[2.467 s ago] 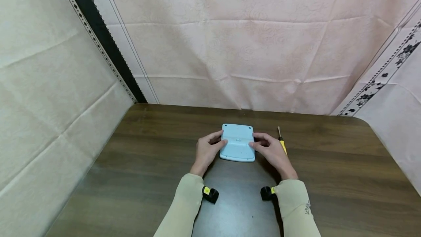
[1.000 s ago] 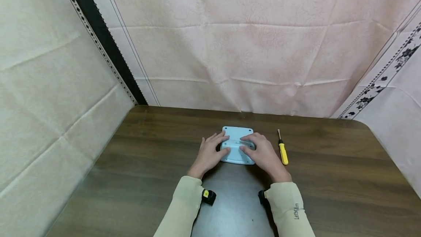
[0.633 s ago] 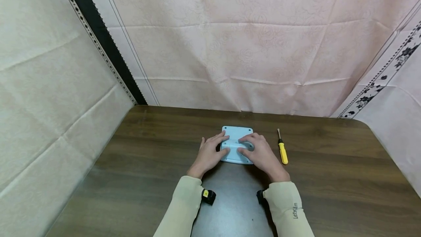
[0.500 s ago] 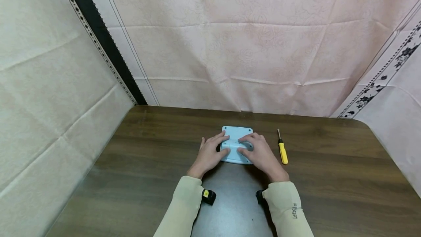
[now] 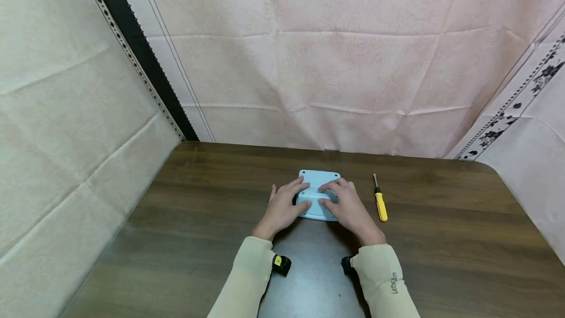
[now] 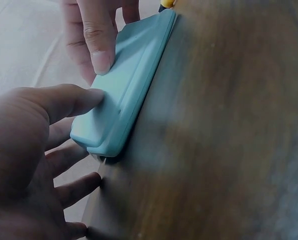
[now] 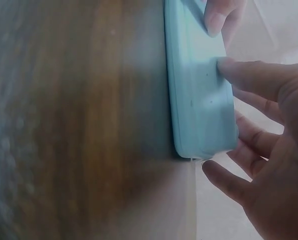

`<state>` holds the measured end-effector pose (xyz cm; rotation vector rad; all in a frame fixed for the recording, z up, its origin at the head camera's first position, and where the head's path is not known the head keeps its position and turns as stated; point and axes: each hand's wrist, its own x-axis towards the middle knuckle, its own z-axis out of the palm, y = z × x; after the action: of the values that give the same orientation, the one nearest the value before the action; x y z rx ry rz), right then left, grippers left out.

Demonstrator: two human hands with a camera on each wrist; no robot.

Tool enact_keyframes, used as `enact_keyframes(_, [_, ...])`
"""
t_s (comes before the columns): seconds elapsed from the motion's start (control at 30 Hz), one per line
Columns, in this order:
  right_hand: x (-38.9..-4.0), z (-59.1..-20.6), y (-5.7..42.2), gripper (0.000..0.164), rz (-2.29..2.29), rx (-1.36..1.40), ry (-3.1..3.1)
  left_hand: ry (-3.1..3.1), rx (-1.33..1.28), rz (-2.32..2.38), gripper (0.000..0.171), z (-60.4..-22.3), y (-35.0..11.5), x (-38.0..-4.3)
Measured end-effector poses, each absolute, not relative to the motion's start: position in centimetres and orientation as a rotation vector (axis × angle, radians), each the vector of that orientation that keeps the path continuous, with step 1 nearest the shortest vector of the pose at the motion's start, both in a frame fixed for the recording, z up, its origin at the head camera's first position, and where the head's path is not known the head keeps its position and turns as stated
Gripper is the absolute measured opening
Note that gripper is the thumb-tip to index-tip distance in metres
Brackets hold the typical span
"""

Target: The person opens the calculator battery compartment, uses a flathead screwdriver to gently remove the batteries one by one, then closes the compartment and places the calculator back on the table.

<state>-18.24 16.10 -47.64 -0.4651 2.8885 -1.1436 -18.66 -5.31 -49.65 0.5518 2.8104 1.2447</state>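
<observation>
Light-blue plastic casing [image 5: 314, 195], flat on the wooden table [image 5: 198, 220].
I see left hand [image 5: 280, 207] and right hand [image 5: 350, 208], fingers spread, thumbs resting on its top; yellow-handled screwdriver [image 5: 380, 204] lies near right hand.

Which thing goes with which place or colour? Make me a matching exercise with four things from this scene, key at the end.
Things:
1. Screwdriver
2. Plastic device
3. Tabletop
4. Sleeves

Descriptions:
A. brown, with a wood-grain look
B. pale greenish cream, on both forearms
C. yellow-handled, lying to the right of the right hand
D. light blue, touched by the left hand and the right hand

Pairs: 1-C, 2-D, 3-A, 4-B
</observation>
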Motion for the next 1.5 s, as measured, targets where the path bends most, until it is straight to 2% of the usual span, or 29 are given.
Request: enact_keyframes(1.5, [-18.27,-48.0,15.99,0.022,-1.212,-0.491,2.873,2.812,0.553,1.239,0.05,-49.75,-5.28,-18.68])
